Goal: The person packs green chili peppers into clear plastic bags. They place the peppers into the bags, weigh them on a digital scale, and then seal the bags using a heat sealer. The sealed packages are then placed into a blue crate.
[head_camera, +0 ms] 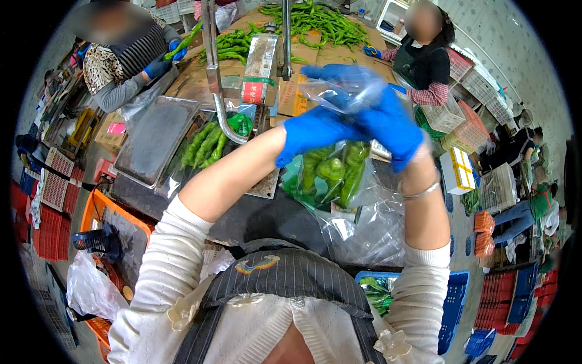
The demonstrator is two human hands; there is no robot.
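Note:
My left hand (318,132) and my right hand (391,123), both in blue gloves and blurred, meet around the gathered top of a clear plastic bag (348,96). Long green peppers (332,169) fill the lower part of the bag, which hangs just below my wrists over the dark table (291,225). Where exactly the fingers close on the film is hidden by blur and overlap. Beyond my left forearm stands a metal bag-neck sealing device (260,68) with a bent steel lever. Beside it lies another bag of green peppers (207,145) with a green bunched end.
A metal tray (157,136) lies at left, an orange crate (116,214) below it. Loose plastic bags (368,232) lie by my right forearm, above a blue crate (454,305). Two people work across the table near a pile of green peppers (318,25).

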